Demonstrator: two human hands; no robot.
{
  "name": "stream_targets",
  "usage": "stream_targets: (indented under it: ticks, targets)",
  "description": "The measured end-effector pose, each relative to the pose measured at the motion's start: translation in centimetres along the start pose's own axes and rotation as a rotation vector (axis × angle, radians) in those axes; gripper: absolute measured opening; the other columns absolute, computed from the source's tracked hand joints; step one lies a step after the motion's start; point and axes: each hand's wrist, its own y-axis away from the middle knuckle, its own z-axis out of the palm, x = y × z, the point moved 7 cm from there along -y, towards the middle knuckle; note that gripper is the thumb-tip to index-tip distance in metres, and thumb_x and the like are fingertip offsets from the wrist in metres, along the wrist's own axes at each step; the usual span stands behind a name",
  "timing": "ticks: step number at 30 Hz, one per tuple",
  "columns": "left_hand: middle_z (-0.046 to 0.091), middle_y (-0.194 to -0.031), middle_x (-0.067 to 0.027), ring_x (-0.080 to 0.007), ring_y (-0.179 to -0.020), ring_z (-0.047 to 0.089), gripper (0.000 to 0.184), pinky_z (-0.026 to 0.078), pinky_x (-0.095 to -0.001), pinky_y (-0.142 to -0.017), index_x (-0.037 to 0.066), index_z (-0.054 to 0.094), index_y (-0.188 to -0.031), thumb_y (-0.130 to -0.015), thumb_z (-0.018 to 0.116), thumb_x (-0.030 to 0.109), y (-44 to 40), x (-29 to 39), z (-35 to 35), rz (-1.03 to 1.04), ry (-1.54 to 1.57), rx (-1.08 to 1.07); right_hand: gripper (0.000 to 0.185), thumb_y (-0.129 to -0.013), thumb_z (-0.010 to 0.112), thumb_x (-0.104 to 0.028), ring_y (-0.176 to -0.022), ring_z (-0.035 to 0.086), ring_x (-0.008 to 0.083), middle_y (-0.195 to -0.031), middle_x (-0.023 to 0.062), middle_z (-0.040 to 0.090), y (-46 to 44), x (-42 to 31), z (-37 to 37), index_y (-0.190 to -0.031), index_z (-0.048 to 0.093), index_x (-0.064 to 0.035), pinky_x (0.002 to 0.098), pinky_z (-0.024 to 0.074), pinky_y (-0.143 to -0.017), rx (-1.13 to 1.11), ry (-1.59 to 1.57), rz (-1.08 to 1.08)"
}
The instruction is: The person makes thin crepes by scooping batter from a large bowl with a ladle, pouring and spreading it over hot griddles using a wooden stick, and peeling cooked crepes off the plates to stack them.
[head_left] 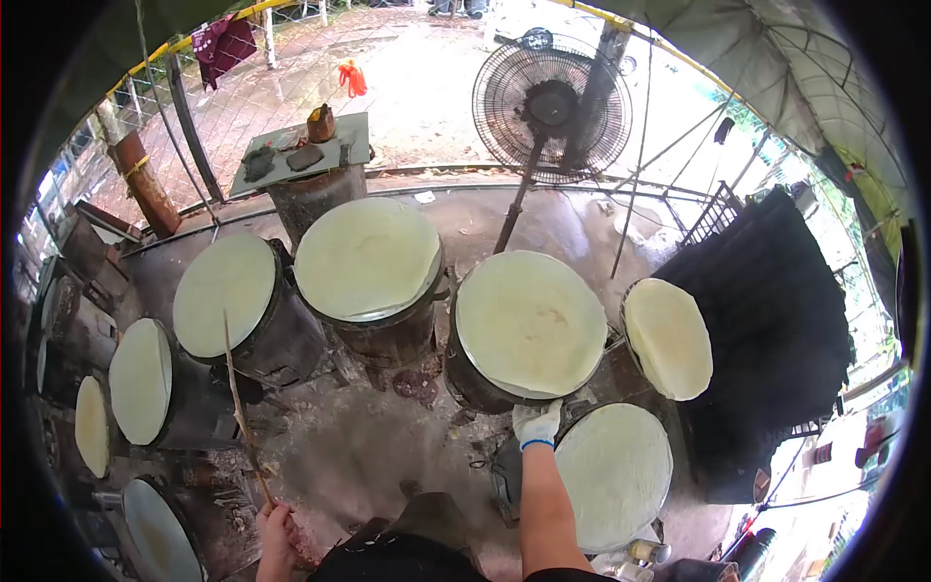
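Observation:
My left hand [277, 532], bare, is closed around the lower end of a long thin wooden stick [239, 412]. The stick points up and away, its tip overlapping a round pale-green flatbread sheet [221, 291] on a drum stove. My right hand [536, 424] wears a white glove with a blue cuff. It is at the front rim of another drum stove, just below a large round sheet [529, 325] with light brown marks near its middle. Its fingertips are too unclear to show whether they grip anything. Beside my right forearm lies another pale sheet [614, 475].
More stoves with round sheets stand in an arc, including one at back centre [369, 257] and one at left [142, 381]. A standing fan [551, 109] is behind them. A black-covered rack [766, 330] is at right. A metal-topped drum [315, 204] stands by the mesh fence.

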Motion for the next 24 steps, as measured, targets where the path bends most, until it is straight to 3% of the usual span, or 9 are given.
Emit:
stream_targets:
  ticks: [2,5,10,13,17,19,21,23,24]
  targets:
    - [0.034,-0.047,0.0043,-0.0058,-0.032,0.029,0.011,0.022,-0.0226,-0.029,0.010,0.050,-0.078,-0.086,0.056,0.013,0.1,0.3,0.0,0.001,0.010,0.017,0.047,-0.093,0.049,-0.052,-0.106,0.056,0.0266,-0.118,0.0074,0.059,-0.2,0.2,-0.3,-0.115,0.057,-0.0114,0.0461,0.0479,-0.090,0.073,-0.012,0.033]
    - [0.034,-0.047,0.0042,-0.0059,-0.032,0.030,0.011,0.022,-0.0226,-0.029,0.011,0.050,-0.078,-0.087,0.056,0.013,0.8,1.1,0.4,-0.007,0.003,0.007,0.051,-0.092,0.048,-0.055,-0.114,0.051,0.0264,-0.128,0.0069,0.053,-1.4,0.4,-0.9,-0.124,0.052,-0.0145,0.0460,0.0438,-0.095,0.006,0.016,0.031]
    - [0.033,-0.046,0.0039,-0.0064,-0.032,0.029,0.013,0.022,-0.0228,-0.030,0.010,0.049,-0.077,-0.088,0.055,0.014,0.9,0.9,-0.2,0.000,-0.007,0.029,0.052,-0.093,0.046,-0.053,-0.119,0.047,0.0282,-0.132,0.0081,0.051,-1.6,0.8,-3.1,-0.126,0.051,-0.0132,0.0475,0.0385,-0.101,-0.031,0.032,0.023]
    - [0.033,-0.046,0.0041,-0.0066,-0.032,0.029,0.013,0.022,-0.0231,-0.030,0.010,0.049,-0.076,-0.088,0.055,0.013,1.1,0.9,-0.4,-0.012,0.024,0.044,0.051,-0.089,0.053,-0.055,-0.109,0.054,0.0264,-0.121,0.0076,0.059,0.0,0.8,-2.1,-0.116,0.057,-0.0119,0.0442,0.0458,-0.090,-0.075,0.030,0.039]
    - [0.033,-0.047,0.0046,-0.0065,-0.032,0.028,0.012,0.021,-0.0235,-0.030,0.010,0.050,-0.077,-0.087,0.056,0.012,1.1,1.7,-0.8,-0.005,0.021,0.075,0.056,-0.089,0.051,-0.057,-0.112,0.053,0.0262,-0.126,0.0083,0.055,0.4,1.2,-1.4,-0.120,0.054,-0.0110,0.0463,0.0454,-0.094,-0.110,0.034,0.059]
    - [0.034,-0.048,0.0046,-0.0063,-0.033,0.028,0.012,0.021,-0.0232,-0.031,0.010,0.050,-0.077,-0.086,0.057,0.012,0.8,1.6,-1.4,0.013,0.045,0.082,0.066,-0.093,0.038,-0.060,-0.130,0.041,0.0296,-0.141,0.0108,0.044,-1.5,1.6,-2.9,-0.136,0.043,-0.0117,0.0500,0.0336,-0.107,-0.132,0.044,0.087]
    - [0.035,-0.049,0.0044,-0.0061,-0.034,0.029,0.011,0.021,-0.0230,-0.031,0.009,0.050,-0.077,-0.085,0.058,0.012,0.6,1.4,-1.5,0.014,0.064,0.080,0.066,-0.092,0.043,-0.058,-0.129,0.042,0.0290,-0.141,0.0109,0.044,0.3,1.5,-1.5,-0.135,0.043,-0.0090,0.0482,0.0359,-0.106,-0.076,0.079,-0.023]
    - [0.036,-0.051,0.0042,-0.0059,-0.034,0.029,0.011,0.021,-0.0226,-0.031,0.009,0.050,-0.078,-0.084,0.058,0.012,0.6,1.5,-1.6,0.010,0.077,0.087,0.060,-0.092,0.045,-0.055,-0.125,0.046,0.0284,-0.137,0.0103,0.048,1.4,1.6,-1.2,-0.131,0.047,-0.0095,0.0462,0.0390,-0.104,0.061,0.026,0.010]
    - [0.036,-0.051,0.0038,-0.0059,-0.036,0.030,0.012,0.022,-0.0233,-0.033,0.008,0.051,-0.078,-0.084,0.059,0.014,0.6,1.5,-1.8,0.014,0.060,0.091,0.057,-0.092,0.045,-0.054,-0.122,0.048,0.0278,-0.134,0.0099,0.051,-0.5,1.1,-3.2,-0.129,0.049,-0.0102,0.0452,0.0403,-0.103,0.026,0.070,-0.003]
